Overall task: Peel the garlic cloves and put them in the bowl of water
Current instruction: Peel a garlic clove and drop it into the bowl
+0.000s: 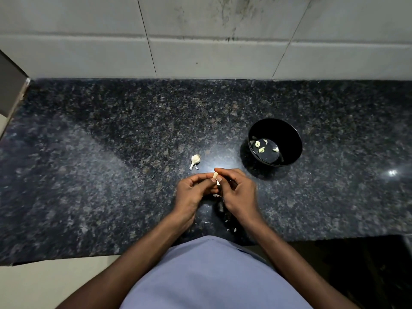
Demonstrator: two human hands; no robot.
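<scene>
Dark speckled granite counter (111, 152), pale tiled wall (200, 41) at the far side. Both hands meet over the near-centre of the counter. Left hand (192, 190) and right hand (237, 189) both have fingers curled, pinching one garlic clove (215, 175) between their fingertips; a bit of loose skin hangs just below it. Black bowl (275, 142) sits right of and beyond the hands, apart from them, holding water with several peeled cloves (260, 146) in it. Garlic remnant (195, 160) with stem lies on the counter just beyond the left hand. Skin scraps (230, 228) near the counter's front edge. Blue shirt (211, 275) at bottom.
</scene>
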